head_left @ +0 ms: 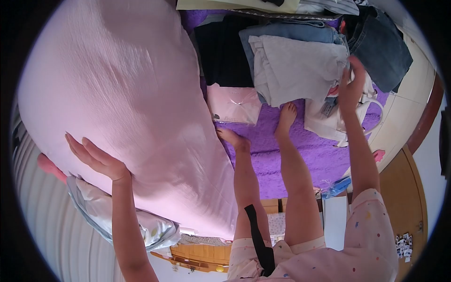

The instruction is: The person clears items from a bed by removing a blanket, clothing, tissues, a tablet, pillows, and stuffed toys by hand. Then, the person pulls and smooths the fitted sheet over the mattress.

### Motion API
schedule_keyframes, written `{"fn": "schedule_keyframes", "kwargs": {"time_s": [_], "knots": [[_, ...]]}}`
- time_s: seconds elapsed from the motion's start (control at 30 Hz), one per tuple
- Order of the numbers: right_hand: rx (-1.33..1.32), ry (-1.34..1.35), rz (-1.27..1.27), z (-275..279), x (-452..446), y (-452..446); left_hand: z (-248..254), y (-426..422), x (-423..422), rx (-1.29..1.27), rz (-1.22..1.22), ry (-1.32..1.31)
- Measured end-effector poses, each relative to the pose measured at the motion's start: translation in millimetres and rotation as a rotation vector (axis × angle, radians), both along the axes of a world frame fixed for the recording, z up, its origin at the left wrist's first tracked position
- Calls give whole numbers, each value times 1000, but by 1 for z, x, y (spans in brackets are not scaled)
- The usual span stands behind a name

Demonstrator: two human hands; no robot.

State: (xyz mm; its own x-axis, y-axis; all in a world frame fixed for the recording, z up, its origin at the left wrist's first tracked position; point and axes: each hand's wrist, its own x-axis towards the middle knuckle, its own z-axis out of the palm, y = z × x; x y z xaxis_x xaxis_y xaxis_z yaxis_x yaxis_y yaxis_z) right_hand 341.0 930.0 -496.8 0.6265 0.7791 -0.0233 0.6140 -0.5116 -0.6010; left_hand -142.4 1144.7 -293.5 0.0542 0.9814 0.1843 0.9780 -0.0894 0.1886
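Note:
My left hand (98, 159) is over the pink bedsheet (141, 117), its fingers stretched out and holding nothing. I cannot tell whether it touches the cloth. On the right, my right hand (352, 87) is at the edge of the light grey folded trousers (296, 66), with thumb and fingers apart and nothing visible between them. The trousers lie on folded blue jeans (291, 31). Below that hand is a white bag (324, 120) with a curved handle, partly hidden by my forearm. Dark jeans (383, 51) lie just beyond my fingers.
Black folded clothing (225, 51) and a pink flat package (235, 104) lie beside the bed. My bare feet are on a purple rug (268, 164). A pillow (155, 228) lies at the bed's near end. A wooden door (399, 197) is at the right.

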Motion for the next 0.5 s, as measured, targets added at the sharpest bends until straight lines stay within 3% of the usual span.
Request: {"fn": "schedule_keyframes", "kwargs": {"time_s": [0.07, 0.1, 0.13, 0.17, 0.2, 0.27, 0.33, 0.37, 0.43, 0.5], "knots": [[-29, 12, 442, 28, -68, -8, 0, 1, -1, -1, 15, -7], [-104, 325, 603, 24, -96, -23, -1, 1, -4, 13, -11, 2], [-417, 816, 497, 2, -132, -47, -2, 1, -7, 26, -38, 13], [-615, 497, 773, -5, -161, -54, -2, 0, -8, 23, -36, 16], [-615, 501, 776, -9, -181, -49, -2, 0, -7, 22, -21, 5], [-1202, 255, 606, -24, -209, -40, -2, -1, -7, 18, -7, 0], [-857, 452, 330, -146, -234, -113, -4, -3, -8, 4, 10, -62], [-871, 436, 314, -186, -247, -121, -4, -3, -10, -2, 9, -55], [-894, 431, 295, -217, -269, -127, -5, -4, -15, -19, -13, -61], [-807, 280, -67, -222, -300, -118, -8, -1, -38, -20, -65, 12]]}}
